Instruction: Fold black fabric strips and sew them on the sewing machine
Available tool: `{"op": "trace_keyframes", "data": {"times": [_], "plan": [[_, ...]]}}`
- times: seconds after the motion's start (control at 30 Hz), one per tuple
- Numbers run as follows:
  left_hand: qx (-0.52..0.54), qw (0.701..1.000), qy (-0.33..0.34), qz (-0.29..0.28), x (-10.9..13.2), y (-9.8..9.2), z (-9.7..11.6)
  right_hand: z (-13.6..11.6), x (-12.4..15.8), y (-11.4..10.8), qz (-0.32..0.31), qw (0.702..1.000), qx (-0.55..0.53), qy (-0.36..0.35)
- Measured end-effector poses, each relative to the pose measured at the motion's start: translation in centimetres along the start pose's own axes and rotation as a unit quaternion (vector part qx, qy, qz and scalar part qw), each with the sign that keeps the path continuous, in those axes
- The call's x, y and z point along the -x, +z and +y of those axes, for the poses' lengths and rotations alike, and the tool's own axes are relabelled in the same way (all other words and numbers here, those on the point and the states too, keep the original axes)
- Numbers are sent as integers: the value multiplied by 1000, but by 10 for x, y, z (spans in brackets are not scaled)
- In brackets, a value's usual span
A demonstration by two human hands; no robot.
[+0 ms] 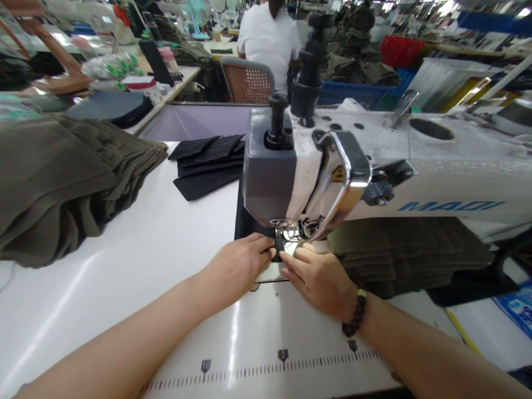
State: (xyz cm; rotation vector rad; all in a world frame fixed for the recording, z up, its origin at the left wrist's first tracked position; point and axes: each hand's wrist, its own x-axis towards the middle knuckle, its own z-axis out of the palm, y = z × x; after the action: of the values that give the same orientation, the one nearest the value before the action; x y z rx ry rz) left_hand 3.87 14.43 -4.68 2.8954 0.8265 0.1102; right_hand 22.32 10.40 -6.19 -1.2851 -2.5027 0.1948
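Guiding black cloth under the sewing machine at 12 o'clock seems my step. My left hand rests on it, my right hand at its 3 o'clock edge; whether either pinches, I can't tell. Next calls for keeping it flat.

Scene was bright overall, with indoor light from above; ceiling lights showed at top right. Glare streaked the white table, and hard highlights sat on the chrome lever. A small bright patch lit the needle area. Black cloth went dark, little detail. Soft grey shade fell on the table below the hands. Background was soft, shirt near washed out. Wide-angle stretch pulled the forearms toward the lower corners.
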Motion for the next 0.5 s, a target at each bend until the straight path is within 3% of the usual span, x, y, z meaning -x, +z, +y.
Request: {"op": "trace_keyframes", "data": {"times": [0.23, 0.5], "plan": [[-6, 999, -41, 16, -9, 0, -7, -3, -4, 2, -32, 998, 31, 53], [-32, 995, -65, 62, -11, 7, -14, -4, -4, 1, -49, 996, 31, 63]]}}
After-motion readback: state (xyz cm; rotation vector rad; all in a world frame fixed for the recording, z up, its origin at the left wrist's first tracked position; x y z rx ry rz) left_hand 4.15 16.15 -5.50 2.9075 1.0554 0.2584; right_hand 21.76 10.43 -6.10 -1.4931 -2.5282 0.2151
